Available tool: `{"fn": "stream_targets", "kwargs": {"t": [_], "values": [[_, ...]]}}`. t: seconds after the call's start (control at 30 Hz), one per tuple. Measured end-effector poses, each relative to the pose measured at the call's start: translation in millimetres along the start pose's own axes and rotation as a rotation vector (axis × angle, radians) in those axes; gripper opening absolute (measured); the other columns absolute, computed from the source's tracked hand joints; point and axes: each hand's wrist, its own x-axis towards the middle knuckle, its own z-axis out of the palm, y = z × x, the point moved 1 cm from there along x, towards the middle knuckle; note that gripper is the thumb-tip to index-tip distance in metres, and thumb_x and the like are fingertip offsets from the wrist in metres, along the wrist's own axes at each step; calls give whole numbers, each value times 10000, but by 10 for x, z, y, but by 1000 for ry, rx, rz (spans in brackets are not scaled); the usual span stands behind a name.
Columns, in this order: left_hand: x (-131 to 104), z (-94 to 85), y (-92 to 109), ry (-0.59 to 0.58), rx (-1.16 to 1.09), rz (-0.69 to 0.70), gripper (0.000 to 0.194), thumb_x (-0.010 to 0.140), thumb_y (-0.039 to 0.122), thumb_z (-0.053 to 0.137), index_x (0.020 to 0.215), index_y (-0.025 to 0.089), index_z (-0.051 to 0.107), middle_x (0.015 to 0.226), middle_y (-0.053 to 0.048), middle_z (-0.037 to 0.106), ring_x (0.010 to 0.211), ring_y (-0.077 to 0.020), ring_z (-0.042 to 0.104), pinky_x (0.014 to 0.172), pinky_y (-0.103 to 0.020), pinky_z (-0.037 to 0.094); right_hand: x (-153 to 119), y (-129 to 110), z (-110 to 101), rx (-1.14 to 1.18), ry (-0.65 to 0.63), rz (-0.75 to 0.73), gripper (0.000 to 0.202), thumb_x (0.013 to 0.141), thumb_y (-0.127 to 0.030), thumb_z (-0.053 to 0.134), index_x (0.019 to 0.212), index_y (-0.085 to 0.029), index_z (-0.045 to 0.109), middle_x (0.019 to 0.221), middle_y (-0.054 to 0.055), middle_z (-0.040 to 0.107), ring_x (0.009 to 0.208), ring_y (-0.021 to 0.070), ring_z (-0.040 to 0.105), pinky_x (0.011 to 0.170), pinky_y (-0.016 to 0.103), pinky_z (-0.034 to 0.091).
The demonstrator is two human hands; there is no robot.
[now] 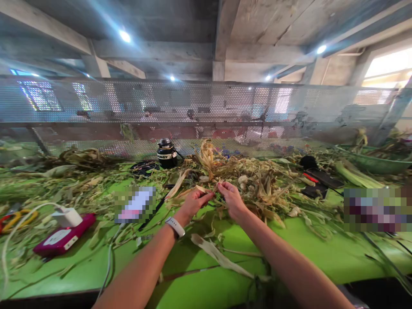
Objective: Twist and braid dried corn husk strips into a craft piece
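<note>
My left hand (194,205), with a white band on its wrist, is closed in a pinch on a dry husk strip (201,189) over the middle of the green table (180,281). Just to its right, my right hand (230,198) pinches the same dry material, its thumb and fingertips together. A small gap separates the two hands. Behind them lies a heap of dried husks (267,182), with a pale bundle (207,156) standing up from it. Below the hands a long pale husk strip (220,257) lies on the table.
A magenta power block (61,240) with a white charger, orange-handled scissors (22,221) and a blurred phone (137,204) lie left. A black jar (167,156) stands behind, before a perforated metal screen (193,103). A green basin (376,161) is at the right.
</note>
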Motion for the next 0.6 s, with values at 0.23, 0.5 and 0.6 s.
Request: {"fn": "stream_targets", "kwargs": {"t": [0.23,0.5,0.6], "values": [[16,-29,-10,-67,73,69,369,622,504,677,655,141,617,460,71,346,456,-65,244,454,-227,160,44,-140,-109,-184,10,-120,265,679,-438,610,671,-181,550,651,3,545,654,151,506,682,300,423],[24,33,-47,-68,184,138,375,578,483,680,526,133,555,493,44,435,537,-89,345,519,-228,280,-113,-290,-25,-803,-192,-797,134,776,-278,631,890,-253,698,1050,53,639,1073,228,496,957,404,341],[11,49,-43,-99,185,156,385,615,501,642,544,132,554,507,47,411,545,-88,325,524,-228,267,-97,-247,-3,-702,-192,-821,74,793,-238,618,782,-229,691,943,48,667,994,203,539,906,371,386]]}}
